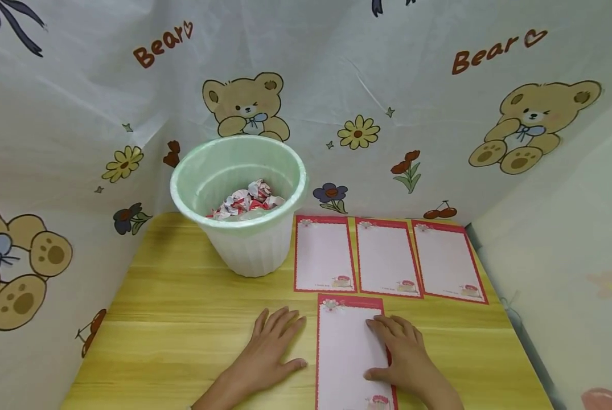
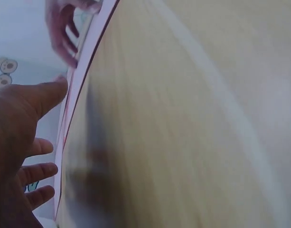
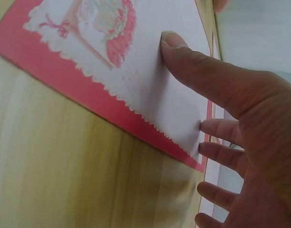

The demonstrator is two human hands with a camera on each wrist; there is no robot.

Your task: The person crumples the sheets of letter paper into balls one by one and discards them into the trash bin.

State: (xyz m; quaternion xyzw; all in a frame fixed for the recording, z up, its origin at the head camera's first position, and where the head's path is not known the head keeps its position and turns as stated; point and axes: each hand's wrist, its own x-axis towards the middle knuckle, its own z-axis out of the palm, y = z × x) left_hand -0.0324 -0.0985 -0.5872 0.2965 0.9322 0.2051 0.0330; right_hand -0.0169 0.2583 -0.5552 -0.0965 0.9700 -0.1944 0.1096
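Observation:
A sheet of red-bordered stationery paper (image 1: 349,353) lies upright before the person at the table's front. The right hand (image 1: 408,356) rests over its right edge, thumb and fingertips on the white area, fingers spread. In the right wrist view the thumb (image 3: 202,66) lies on the paper (image 3: 150,90) near a printed pink picture. The left hand (image 1: 267,356) is just left of the sheet, fingers spread, over the bare wood and holding nothing. The left wrist view has the left hand (image 2: 22,123) at its edge, with the right hand (image 2: 64,28) beyond.
Three similar red-bordered sheets (image 1: 326,253) lie in a row at the back right. Left of them stands a pale green and white bucket (image 1: 249,245) with crumpled red-and-white paper balls (image 1: 246,199) inside. A bear-printed cloth (image 1: 326,62) hangs behind the wooden table (image 1: 183,319).

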